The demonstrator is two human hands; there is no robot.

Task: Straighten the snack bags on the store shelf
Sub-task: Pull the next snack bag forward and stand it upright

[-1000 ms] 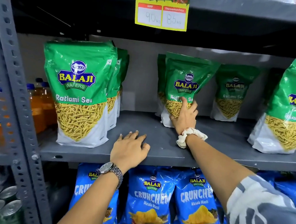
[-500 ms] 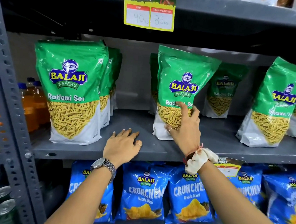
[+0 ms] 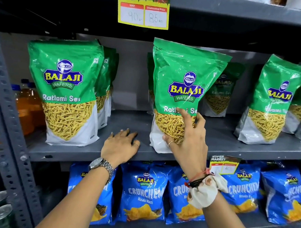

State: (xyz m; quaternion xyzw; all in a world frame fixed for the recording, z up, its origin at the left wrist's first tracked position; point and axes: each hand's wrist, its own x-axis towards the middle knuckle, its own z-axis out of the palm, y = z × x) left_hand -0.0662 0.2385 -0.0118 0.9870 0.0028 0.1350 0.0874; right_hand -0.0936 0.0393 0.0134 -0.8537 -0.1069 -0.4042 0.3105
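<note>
While the right hand [image 3: 185, 139] grips the lower front of the middle Ratlami Sev pouch [image 3: 183, 91], thumb low on the white base and fingers spread over the clear window, the pouch stands at the near edge of the grey steel shelf [image 3: 127, 126], leaning a little with its top tipped to the right. The left hand [image 3: 120, 145] lies flat and open on the bare shelf just left of the pouch, holding nothing, and looks to be bracing the body. To the left stands a squarely faced left Ratlami Sev pouch [image 3: 66, 90], its base also at the near edge; that is the line to match. Doing this step well likely means setting the held pouch's base flat, label facing the aisle, then easing the top upright before letting go, since a stand-up pouch with loose contents may slump if released while tilted. Pressing the bottom gusset wide should help it hold. More green pouches stand farther back behind it and to the right, where the right Ratlami Sev pouch [image 3: 271, 104] also leans, so that one probably wants the same treatment next
</note>
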